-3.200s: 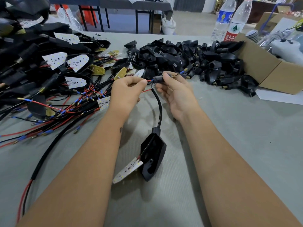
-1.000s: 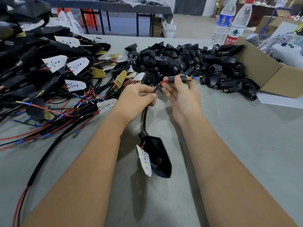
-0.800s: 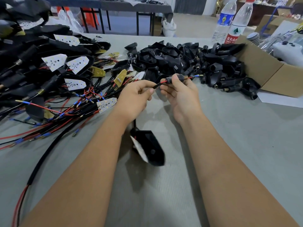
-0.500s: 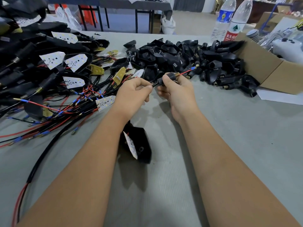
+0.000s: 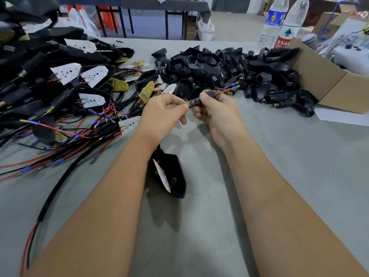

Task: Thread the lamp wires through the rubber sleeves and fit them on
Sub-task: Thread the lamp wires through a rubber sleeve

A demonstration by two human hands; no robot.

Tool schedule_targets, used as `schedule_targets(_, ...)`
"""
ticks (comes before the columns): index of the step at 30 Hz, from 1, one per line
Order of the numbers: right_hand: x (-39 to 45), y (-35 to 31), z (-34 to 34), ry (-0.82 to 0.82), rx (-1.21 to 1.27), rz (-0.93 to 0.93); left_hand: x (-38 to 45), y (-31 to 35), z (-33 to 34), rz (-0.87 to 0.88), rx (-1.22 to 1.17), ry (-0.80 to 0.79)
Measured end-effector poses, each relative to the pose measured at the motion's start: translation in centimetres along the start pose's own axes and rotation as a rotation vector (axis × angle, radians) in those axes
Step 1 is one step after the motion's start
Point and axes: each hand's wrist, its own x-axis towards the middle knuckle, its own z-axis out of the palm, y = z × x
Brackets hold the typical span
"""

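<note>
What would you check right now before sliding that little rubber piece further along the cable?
1. Right hand grips the rubber sleeve: ok.
2. Left hand pinches the black cable just behind it: ok.
3. Red wire is out through the sleeve's far end: ok.
4. Second wire is through too: cannot tell, blurred.
5. Lamp housing lies on the table, not snagged: ok.
6. Sleeve fully seated on the cable: cannot tell.

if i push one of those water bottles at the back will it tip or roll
Probably tips: both water bottles stand upright, tall and narrow, close together, so one may knock the other. Once down, the round body would likely roll. They look clear, so possibly light; the fill level can't be told.
</note>
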Motion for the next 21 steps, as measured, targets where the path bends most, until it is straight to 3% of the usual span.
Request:
schedule_targets(8,-0.2,0.5,0.4,-0.074,-0.193,-0.065,0.1,0.1,0.1,0.017,-0.007,0.032)
schedule_targets(13,-0.4,0.6,0.7,-0.113,-0.368,-0.13,0.9,0.2,0.3,-0.142,-0.185,-0.021)
schedule_targets(17,-0.5,0.3,0.9,-0.114,-0.289,-0.033,0.3,-0.4,0.2,-0.015,-0.006,-0.027)
schedule_targets(21,-0.4,0.1,0.4,-0.004,-0.133,-0.057,0.6,-0.6,0.1,-0.042,0.058,-0.02)
